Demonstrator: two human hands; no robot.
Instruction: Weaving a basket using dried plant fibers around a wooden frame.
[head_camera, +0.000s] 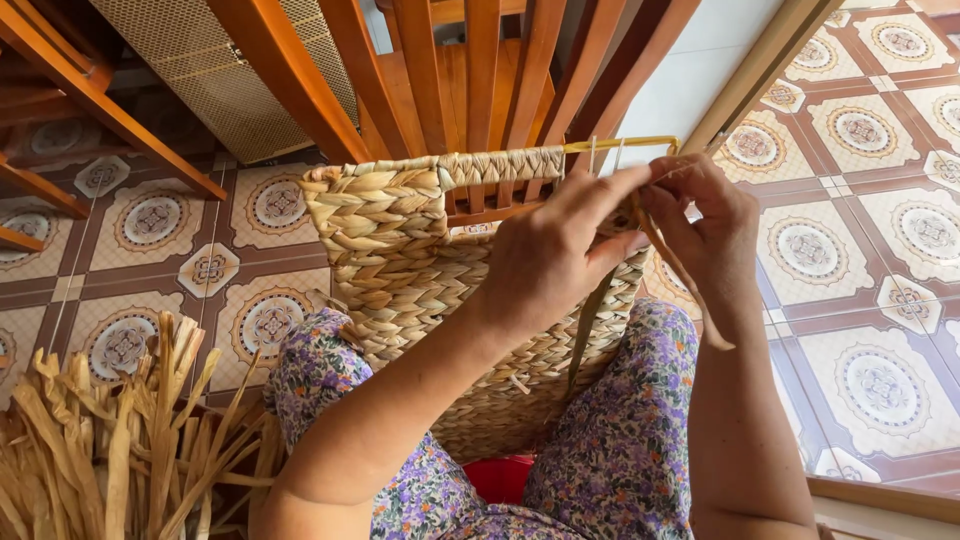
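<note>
A woven straw basket (400, 250) rests on my lap, its rim tilted away from me, with a bare yellow wire frame (620, 144) showing at the rim's right end. My left hand (555, 250) presses against the basket's right side near the rim, fingers reaching to the wire. My right hand (705, 225) pinches a long dry straw strand (690, 280) at the wire, and the strand trails down past my wrist. A second strand (585, 335) hangs down the basket's side.
A pile of dry straw strips (110, 450) lies on the patterned tiled floor (870, 260) at my lower left. Wooden chair slats (470, 70) stand just behind the basket. A red object (500, 478) shows between my knees.
</note>
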